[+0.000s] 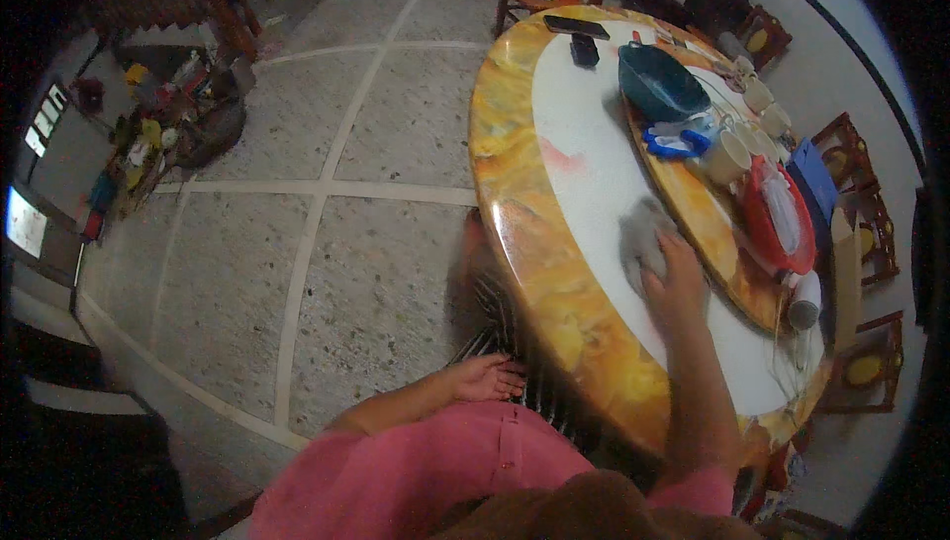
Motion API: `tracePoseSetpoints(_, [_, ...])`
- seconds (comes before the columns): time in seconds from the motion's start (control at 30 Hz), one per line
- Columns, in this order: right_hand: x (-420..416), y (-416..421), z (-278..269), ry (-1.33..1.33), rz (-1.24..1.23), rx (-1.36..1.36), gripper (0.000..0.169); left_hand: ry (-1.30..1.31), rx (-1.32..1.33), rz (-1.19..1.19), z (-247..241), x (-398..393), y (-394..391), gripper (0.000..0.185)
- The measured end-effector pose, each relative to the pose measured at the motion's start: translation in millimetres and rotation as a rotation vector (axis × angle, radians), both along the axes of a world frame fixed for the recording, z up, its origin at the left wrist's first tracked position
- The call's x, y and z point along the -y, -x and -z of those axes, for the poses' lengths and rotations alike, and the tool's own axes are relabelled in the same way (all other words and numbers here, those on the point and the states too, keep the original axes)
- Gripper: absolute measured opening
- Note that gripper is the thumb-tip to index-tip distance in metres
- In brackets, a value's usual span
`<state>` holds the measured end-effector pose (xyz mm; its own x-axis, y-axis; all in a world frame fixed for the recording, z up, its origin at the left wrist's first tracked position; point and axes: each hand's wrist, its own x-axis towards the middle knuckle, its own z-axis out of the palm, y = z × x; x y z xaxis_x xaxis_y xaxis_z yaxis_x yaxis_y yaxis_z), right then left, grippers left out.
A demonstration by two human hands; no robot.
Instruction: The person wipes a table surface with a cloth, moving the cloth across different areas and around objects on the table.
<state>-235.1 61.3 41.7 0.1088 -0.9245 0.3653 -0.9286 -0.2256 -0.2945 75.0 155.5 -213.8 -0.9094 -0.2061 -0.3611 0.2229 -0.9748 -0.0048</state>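
Observation:
My right hand presses a grey cloth onto the white part of an oval table with a yellow-brown marbled border. My fingers lie over the cloth's right side, beside the raised marbled tier. My left hand is held low in front of my body, left of the table edge, with nothing in it and its fingers somewhat apart. On the raised tier, beyond my right hand, are a dark green plastic basket, a blue and white cloth item, several cream cups and a red basket.
A phone and a small black object lie at the table's far end. A white cylindrical container stands near the tier's near end. Wooden chairs line the right side. Tiled floor spreads to the left.

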Motion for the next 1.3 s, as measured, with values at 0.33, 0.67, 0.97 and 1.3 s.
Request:
tracePoseSetpoints(0.33, [-113.1,-3.8,-28.9,-0.172,-0.218,-0.190,0.069,-0.077,-0.082,0.067,-0.1,5.6,7.1,0.045])
tracePoseSetpoints(0.67, [8.6,-93.8,-23.2,-0.233,-0.655,-0.214,0.066,-0.104,-0.319,0.054,-2.1,7.6,12.4,0.043])
tracePoseSetpoints(0.97, [222.7,-168.6,2.0,-0.048,-0.232,-0.041,0.058,-0.149,-0.342,0.042,25.2,5.5,3.5,0.048])
tracePoseSetpoints(1.3, [329.3,-173.0,31.2,-0.361,-0.823,1.209,0.049,-0.197,-0.311,-0.016,-12.8,17.4,-6.5,0.047])
